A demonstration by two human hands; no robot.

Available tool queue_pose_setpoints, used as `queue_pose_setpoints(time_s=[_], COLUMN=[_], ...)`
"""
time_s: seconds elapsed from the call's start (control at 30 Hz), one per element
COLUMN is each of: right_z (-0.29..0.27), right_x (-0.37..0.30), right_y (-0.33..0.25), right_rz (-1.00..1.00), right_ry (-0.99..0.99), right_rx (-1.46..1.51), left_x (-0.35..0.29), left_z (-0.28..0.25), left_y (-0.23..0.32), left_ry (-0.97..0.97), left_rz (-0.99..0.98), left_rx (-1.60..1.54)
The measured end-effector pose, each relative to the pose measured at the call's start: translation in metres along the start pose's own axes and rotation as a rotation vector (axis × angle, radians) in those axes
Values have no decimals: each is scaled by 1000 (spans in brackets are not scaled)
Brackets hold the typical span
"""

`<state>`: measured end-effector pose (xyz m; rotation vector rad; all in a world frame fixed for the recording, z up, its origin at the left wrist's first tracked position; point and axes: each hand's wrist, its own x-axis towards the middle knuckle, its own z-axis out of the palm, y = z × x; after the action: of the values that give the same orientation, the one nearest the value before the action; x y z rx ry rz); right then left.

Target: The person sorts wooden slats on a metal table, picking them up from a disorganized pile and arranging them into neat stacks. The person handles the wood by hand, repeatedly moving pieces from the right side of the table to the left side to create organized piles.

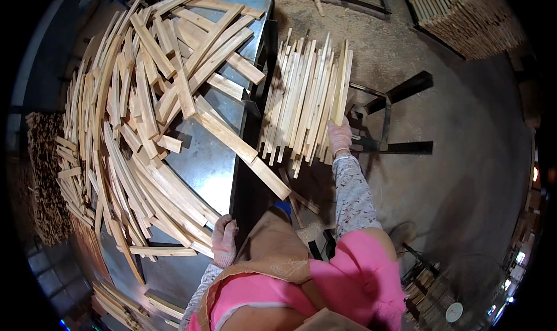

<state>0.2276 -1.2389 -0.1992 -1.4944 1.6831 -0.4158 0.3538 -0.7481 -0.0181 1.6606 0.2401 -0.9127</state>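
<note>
My right hand (339, 136), in a pale glove, is closed on a wooden strip (343, 84) at the right side of a bundle of thin strips (299, 96). The bundle lies beside the table, its strips running away from me, roughly side by side. My left hand (224, 240), also gloved, is at the table's near edge with its fingers curled. Whether something is inside them is hidden. Close to it are the ends of long strips from a big loose pile (154, 99) on the metal table (212, 174). One longer board (241, 148) juts past the table edge.
A black metal frame (386, 104) with legs stands right of the bundle. Stacked wood (464, 17) sits at the far right, and another stack (46, 174) at the far left. Sawdust covers the floor (371, 46) behind. More strips (119, 305) lie at the lower left.
</note>
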Motion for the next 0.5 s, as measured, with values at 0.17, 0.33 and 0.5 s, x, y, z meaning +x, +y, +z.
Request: queue_pose_setpoints(time_s=[0.17, 0.33, 0.5], right_z=[91, 79, 64], right_x=[20, 30, 12], right_y=[32, -13, -89], right_rz=[-303, -583, -780], right_ry=[189, -155, -281], right_rx=[-416, -597, -536], left_x=[-4, -48, -28], left_z=[7, -3, -14], left_y=[-3, 7, 43], left_ry=[-60, -103, 30], left_rz=[-34, 699, 169], left_rx=[103, 919, 551])
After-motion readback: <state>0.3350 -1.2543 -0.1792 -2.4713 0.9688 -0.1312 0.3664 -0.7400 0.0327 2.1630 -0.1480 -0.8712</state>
